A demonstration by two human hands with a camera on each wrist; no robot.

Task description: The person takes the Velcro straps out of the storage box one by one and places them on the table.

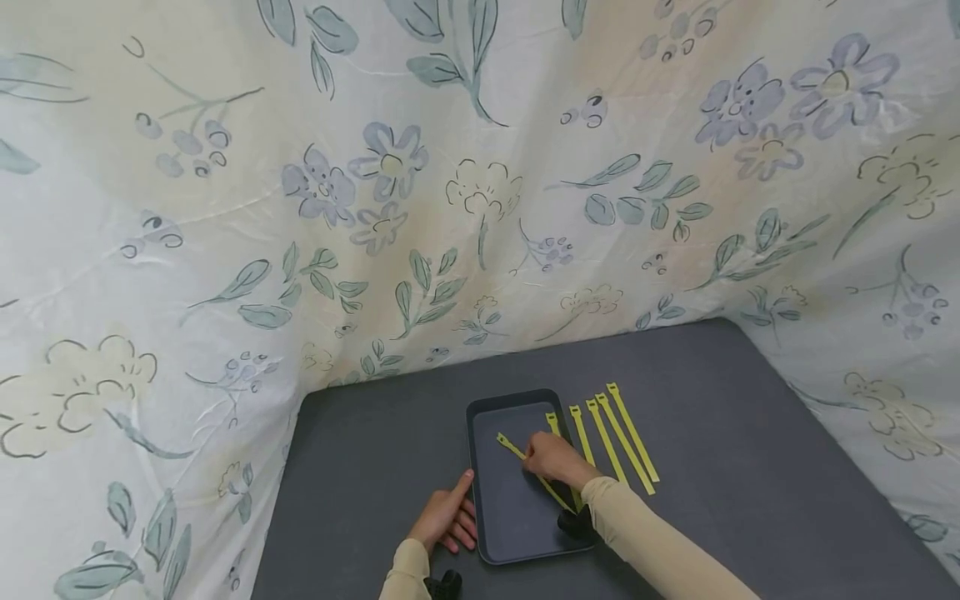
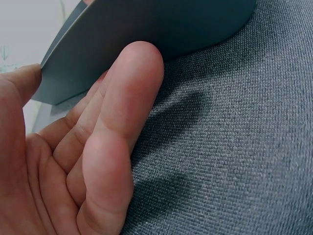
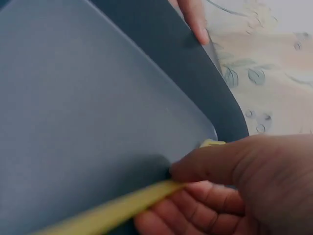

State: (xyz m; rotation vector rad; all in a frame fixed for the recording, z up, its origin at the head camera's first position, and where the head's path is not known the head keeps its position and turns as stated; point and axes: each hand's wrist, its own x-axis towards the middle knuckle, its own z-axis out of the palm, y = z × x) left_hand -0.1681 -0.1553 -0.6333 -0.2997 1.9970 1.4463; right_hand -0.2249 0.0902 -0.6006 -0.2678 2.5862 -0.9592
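My right hand (image 1: 558, 460) is over the dark grey tray (image 1: 517, 546) and pinches a yellow cable strap (image 3: 122, 208) between thumb and fingers. In the head view the strap slants across the tray, its slotted head toward the upper left. A second yellow strap (image 1: 553, 423) lies along the tray's right side, partly hidden by the right hand and arm. My left hand (image 1: 446, 518) is at the tray's left side. Its thumb (image 2: 29, 81) touches the rim, and the other fingers extend loosely beside the outer wall, near the cloth.
Several more yellow straps (image 1: 626, 429) lie roughly side by side on the grey table (image 1: 712, 467), right of the tray. A floral curtain (image 1: 480, 208) hangs behind the table and at both sides. A black wrist device (image 1: 574, 523) overlaps the tray's lower right corner.
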